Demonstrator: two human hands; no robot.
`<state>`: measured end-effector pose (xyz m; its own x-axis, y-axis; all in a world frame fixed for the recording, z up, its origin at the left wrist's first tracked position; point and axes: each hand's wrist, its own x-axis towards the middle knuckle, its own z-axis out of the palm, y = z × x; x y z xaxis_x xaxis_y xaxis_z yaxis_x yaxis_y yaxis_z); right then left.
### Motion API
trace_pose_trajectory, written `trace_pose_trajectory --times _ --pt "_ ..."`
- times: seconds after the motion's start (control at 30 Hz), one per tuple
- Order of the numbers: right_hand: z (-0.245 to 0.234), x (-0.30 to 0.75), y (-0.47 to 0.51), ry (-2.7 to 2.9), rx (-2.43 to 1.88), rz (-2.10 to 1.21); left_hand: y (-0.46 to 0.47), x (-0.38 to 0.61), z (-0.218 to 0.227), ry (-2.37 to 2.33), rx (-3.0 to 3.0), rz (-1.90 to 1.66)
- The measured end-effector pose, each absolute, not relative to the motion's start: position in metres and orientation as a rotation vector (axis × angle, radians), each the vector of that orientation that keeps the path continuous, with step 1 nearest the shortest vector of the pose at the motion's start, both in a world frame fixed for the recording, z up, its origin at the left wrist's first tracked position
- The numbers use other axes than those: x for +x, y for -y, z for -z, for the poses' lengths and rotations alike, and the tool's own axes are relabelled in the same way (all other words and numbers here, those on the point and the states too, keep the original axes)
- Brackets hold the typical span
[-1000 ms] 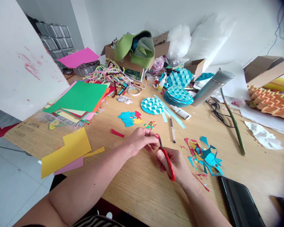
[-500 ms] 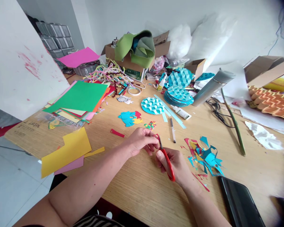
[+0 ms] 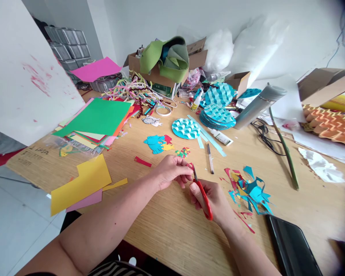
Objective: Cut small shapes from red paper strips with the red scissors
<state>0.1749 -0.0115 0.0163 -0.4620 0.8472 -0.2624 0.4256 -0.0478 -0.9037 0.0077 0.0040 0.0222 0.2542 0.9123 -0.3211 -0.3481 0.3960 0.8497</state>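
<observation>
My left hand is closed in a pinch on a small red paper piece just above the wooden table. My right hand grips red-handled scissors, whose blades meet the red piece between both hands. A heap of blue, red and yellow paper scraps lies right of my right hand. A blue paper fish cut-out and a black pen lie just beyond my hands.
A stack of coloured paper with a green sheet on top sits at the left, and a yellow sheet nearer. Blue wavy paper discs, a glue tube, cardboard boxes and a dark tablet crowd the table.
</observation>
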Motion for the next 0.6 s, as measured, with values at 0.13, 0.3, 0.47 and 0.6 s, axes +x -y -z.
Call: trace_pose_trajectory --times 0.13,0.3,0.47,0.6 --pt "-0.0165 0.1754 0.0113 1.872 -1.340 -1.506 -0.0041 0.0072 -0.0225 -0.956 0.752 -0.966" --pt "-0.0164 0.1745 0.0111 1.867 -1.341 -1.515 -0.0032 0.0074 -0.0245 -0.983 0.746 -0.928" --pt "-0.0153 0.1745 0.0107 1.860 -1.327 -1.510 -0.0030 0.0068 -0.0240 -0.993 0.762 -0.907" --pt "-0.0147 0.1752 0.0109 1.846 -1.325 -1.510 -0.0041 0.0062 -0.0222 -0.977 0.756 -0.922"
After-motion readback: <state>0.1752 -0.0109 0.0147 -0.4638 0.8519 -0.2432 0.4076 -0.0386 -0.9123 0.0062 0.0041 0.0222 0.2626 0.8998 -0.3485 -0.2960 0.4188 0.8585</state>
